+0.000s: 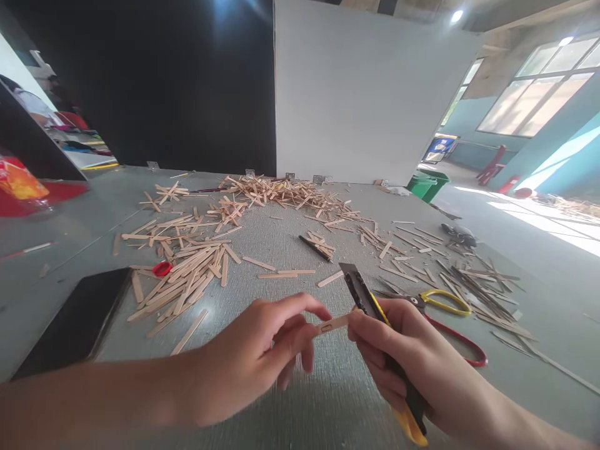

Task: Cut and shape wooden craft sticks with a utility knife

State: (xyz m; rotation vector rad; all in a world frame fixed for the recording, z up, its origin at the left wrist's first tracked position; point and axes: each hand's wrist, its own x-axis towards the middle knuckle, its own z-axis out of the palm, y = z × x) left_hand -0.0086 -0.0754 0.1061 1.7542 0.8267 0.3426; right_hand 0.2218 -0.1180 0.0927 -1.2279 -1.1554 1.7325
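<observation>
Between my two hands is a small wooden craft stick with a little rectangle marked or cut in its face. My left hand touches its left end with thumb and fingers. My right hand pinches the other end and also grips a black and yellow utility knife, its blade pointing up and away. Just beyond the right hand lie scissors with one yellow and one red handle. A black pen rests ahead, beside a small pile of cut stick pieces.
Many loose craft sticks are spread on the grey table at left and back. A black phone-like slab and a red cap lie at left. Dark and thin strips lie at right. Upright black and white panels stand behind.
</observation>
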